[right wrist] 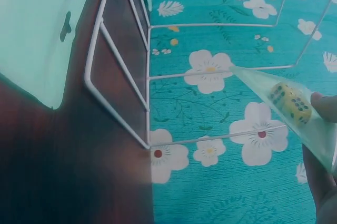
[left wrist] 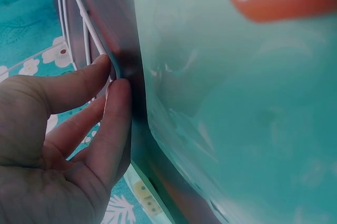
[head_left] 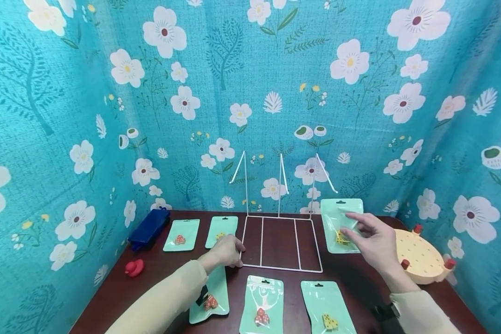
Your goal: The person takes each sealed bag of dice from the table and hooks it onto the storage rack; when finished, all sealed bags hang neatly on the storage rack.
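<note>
A white wire rack [head_left: 279,267] with three slanting prongs stands on the dark table. My left hand [head_left: 225,251] pinches the wire at its front left corner; the left wrist view shows thumb and fingertips meeting there. To the right of the rack, my right hand [head_left: 375,239] holds up a pale green pouch [head_left: 331,215] between thumb and fingers. Yellow dice [right wrist: 292,103] with dark dots show through that pouch in the right wrist view. Beneath my left forearm lies another green pouch [head_left: 219,285] holding red dice [head_left: 210,302], partly covered by the arm.
Two pouches [head_left: 183,229] [head_left: 224,225] lie left of the rack, and two more [head_left: 263,290] [head_left: 320,297] in front. A dark blue item [head_left: 150,227] and a red duck [head_left: 134,267] sit at left. A round tan piece [head_left: 417,253] with red pegs stands at right. Flowered curtain [head_left: 250,69] surrounds the table.
</note>
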{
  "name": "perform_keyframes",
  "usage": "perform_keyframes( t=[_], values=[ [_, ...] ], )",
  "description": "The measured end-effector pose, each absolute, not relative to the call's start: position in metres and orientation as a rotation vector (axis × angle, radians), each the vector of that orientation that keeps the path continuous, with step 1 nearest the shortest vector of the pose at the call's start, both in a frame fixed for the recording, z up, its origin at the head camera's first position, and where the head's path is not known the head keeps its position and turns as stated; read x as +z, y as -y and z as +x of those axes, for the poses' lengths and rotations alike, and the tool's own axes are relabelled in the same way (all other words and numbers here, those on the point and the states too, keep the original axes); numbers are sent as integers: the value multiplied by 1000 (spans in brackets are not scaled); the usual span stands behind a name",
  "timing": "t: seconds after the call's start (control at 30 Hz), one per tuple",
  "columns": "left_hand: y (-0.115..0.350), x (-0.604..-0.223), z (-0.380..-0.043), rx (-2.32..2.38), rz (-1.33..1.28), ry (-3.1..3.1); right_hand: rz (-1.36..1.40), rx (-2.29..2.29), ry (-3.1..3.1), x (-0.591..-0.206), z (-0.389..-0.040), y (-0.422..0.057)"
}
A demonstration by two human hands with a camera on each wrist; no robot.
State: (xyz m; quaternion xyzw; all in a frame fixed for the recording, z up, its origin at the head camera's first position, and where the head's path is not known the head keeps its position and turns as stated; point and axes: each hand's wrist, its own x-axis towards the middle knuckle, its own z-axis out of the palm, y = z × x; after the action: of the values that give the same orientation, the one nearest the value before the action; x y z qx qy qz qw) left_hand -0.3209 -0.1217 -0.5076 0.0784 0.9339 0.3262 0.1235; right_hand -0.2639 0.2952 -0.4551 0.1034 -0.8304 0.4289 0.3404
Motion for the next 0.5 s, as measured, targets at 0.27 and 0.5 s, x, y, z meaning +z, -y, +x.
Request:
perform_keyframes(
  t=[0.27,0.5],
  values=[
    [121,-506,-321,942,220,-2728,337,1130,2027,-440,-250,-296],
    [122,-511,-324,928,214,-2728,471,1143,1934,-426,-240,-292]
  ],
)
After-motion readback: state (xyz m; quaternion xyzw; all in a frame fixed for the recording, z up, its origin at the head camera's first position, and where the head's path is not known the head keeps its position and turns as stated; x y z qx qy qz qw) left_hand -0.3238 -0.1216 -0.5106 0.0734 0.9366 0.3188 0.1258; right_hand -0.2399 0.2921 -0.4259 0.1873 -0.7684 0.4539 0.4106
